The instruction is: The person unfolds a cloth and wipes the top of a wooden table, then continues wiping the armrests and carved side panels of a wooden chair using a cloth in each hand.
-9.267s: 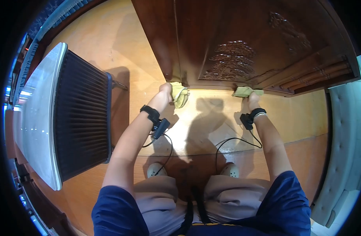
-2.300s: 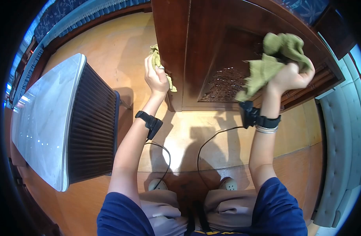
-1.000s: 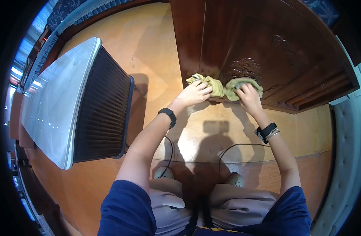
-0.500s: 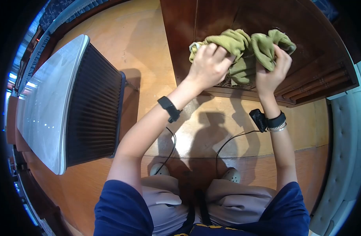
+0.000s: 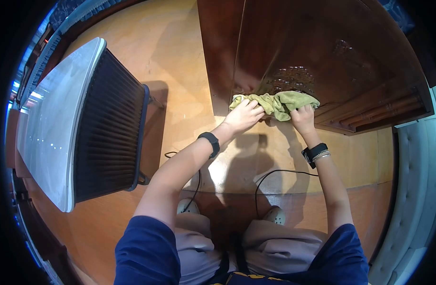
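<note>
A crumpled green cloth (image 5: pixel 276 102) lies along the near edge of a dark brown wooden tabletop (image 5: pixel 341 71). My left hand (image 5: pixel 245 115) is closed on the cloth's left end, where a pale patch shows. On its right part, my right hand (image 5: pixel 303 118) grips it with curled fingers at the table edge. Just beyond the cloth, a wet patch with glossy drops (image 5: pixel 292 78) spreads over the wood, and a smaller wet spot (image 5: pixel 342 46) shines farther off.
To the left stands a ribbed dark stool with a pale, glossy top (image 5: pixel 61 123). A light tufted seat (image 5: pixel 410 190) runs along the right. Black cables (image 5: pixel 258 190) hang from my wrists above the wooden floor, near my white clogs (image 5: pixel 276 215).
Both hands have come nearer to me with the cloth, from over the tabletop to its near edge. The cloth has gone from raised, bunched folds to a lower strip, uncovering the wet patch.
</note>
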`<state>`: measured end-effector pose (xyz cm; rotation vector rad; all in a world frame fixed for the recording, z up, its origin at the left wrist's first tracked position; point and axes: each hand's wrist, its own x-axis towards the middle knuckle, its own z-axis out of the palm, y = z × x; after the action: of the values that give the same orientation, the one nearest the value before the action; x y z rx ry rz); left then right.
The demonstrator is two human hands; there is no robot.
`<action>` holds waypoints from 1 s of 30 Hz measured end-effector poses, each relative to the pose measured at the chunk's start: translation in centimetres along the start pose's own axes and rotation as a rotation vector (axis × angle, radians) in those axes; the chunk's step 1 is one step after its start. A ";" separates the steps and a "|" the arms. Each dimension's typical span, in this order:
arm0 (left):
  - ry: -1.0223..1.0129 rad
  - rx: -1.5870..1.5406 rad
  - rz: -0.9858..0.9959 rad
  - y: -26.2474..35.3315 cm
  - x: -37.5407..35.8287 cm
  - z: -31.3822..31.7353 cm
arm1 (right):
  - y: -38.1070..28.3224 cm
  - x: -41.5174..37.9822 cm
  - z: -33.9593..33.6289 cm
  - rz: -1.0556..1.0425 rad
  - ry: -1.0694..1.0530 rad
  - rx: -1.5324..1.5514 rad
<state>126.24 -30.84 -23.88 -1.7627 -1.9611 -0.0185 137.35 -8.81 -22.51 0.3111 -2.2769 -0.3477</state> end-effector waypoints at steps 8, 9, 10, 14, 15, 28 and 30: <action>-0.124 -0.056 0.019 -0.9 -2.4 0.3 | -0.1 -1.7 0.6 -0.041 -0.090 0.026; -0.097 -0.104 0.005 -1.1 -2.9 -0.3 | -0.2 -2.1 0.7 -0.035 -0.095 0.024; -0.068 -0.152 -0.006 -1.4 -3.2 -0.8 | -0.2 -2.7 0.8 -0.035 -0.182 0.024; 0.100 -0.191 -0.106 -1.9 -2.4 -3.8 | 0.0 -4.7 1.4 -0.046 -0.357 0.015; 0.130 -0.213 -0.109 -1.9 -1.7 -4.4 | 0.0 -5.0 1.6 -0.039 -0.380 0.019; 0.068 -0.188 -0.046 0.2 0.3 -1.6 | -1.0 -5.2 1.4 0.018 -0.524 0.002; 0.090 -0.178 -0.053 -0.3 0.7 -3.6 | -1.0 -5.2 1.4 0.007 -0.456 0.023</action>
<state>127.19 -31.47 -20.37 -1.7853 -1.9929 -0.2946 139.81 -7.81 -27.24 0.2542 -2.7290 -0.4234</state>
